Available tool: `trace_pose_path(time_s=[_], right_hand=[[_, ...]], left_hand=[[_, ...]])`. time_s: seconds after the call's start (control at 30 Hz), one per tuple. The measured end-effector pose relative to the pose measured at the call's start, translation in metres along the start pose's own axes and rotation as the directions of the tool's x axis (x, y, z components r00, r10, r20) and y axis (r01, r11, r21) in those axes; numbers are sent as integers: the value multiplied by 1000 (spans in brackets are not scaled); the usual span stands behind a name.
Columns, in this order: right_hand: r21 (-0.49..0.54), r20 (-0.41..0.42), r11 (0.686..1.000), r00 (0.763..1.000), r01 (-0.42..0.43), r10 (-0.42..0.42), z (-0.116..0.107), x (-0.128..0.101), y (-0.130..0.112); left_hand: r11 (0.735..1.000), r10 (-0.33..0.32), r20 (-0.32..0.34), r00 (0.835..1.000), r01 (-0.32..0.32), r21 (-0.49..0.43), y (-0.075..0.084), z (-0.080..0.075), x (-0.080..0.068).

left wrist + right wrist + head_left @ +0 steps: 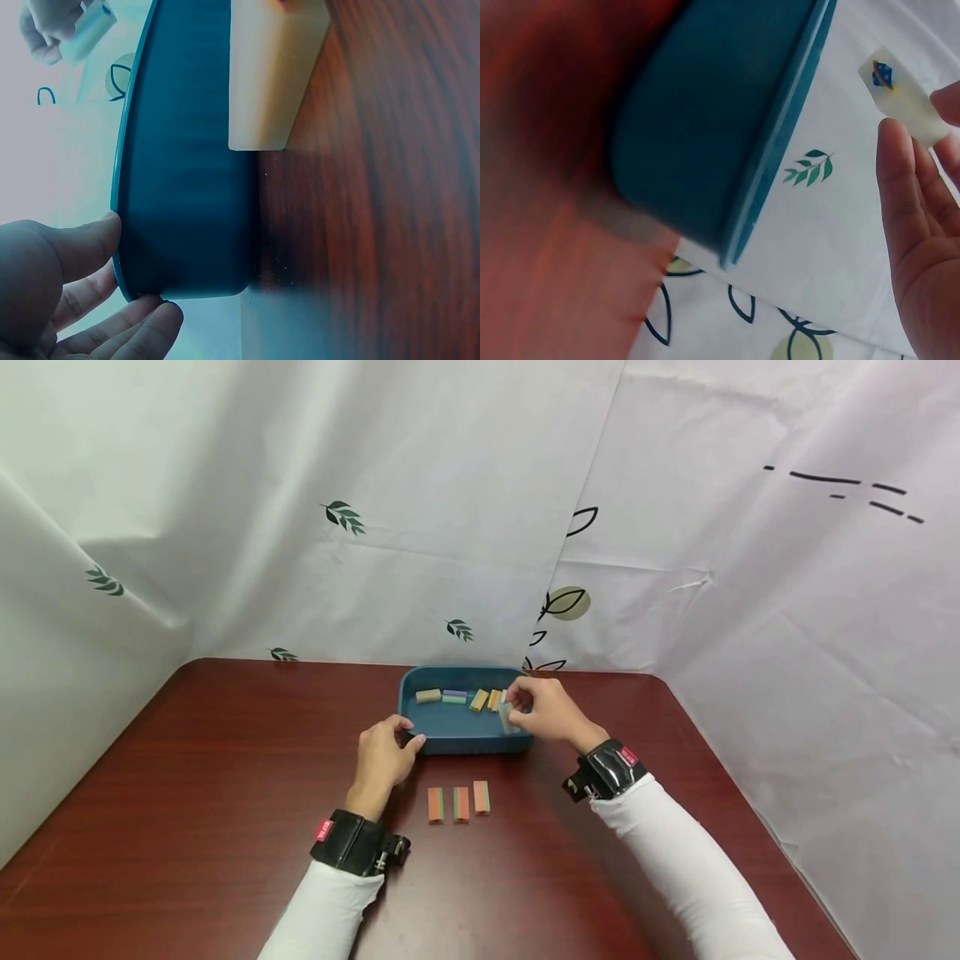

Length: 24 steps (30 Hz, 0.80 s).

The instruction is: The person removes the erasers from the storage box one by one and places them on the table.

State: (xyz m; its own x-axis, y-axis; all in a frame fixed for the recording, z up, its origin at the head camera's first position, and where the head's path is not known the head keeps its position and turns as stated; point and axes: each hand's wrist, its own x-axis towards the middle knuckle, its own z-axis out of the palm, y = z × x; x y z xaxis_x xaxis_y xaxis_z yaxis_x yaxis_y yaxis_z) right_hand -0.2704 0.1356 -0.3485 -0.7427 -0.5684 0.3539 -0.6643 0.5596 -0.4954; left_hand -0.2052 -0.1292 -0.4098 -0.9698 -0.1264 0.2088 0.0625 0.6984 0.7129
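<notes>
Dark red wood makes up the table [187, 793], with a white leaf-print sheet [300, 527] hung behind it. At the left, the left hand [384, 758] steadies the near left corner of the blue tray [450, 739], its thumb and fingers curled against the rim. Just in front of the tray three orange-and-green blocks [459, 802] lie in a row on the table, close together but apart. Inside the tray, along its far wall, sit more blocks [457, 697] of several colours. At the right, the right hand [543, 710] pinches a pale block [508, 716] in its fingertips, over the tray's right end. By the look of it, a block is being lifted out; the next move would call for carrying it clear of the rim and setting it beside the row.
</notes>
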Motion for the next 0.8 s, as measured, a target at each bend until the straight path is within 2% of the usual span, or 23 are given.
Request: trace_pose_path(time_s=[0.17, 0.4, 0.6, 0.8], right_hand=[[72, -40, 997, 998, -36, 39, 7, -16, 0], [143, -40, 979, 987, -146, 153, 18, -34, -5], [251, 30, 923, 955, -292, 294, 26, -45, -10], [319, 146, 838, 897, -442, 417, 41, -52, -2]], left_hand=[[1000, 4, -10, 1000, -4, -7, 1, 0, 1], [1000, -3, 3, 1000, 3, -3, 2, -1, 2], [1000, -20, 22, 1000, 19, 11, 1, 0, 4], [1000, -26, 15, 1000, 25, 18, 2, 1, 4]])
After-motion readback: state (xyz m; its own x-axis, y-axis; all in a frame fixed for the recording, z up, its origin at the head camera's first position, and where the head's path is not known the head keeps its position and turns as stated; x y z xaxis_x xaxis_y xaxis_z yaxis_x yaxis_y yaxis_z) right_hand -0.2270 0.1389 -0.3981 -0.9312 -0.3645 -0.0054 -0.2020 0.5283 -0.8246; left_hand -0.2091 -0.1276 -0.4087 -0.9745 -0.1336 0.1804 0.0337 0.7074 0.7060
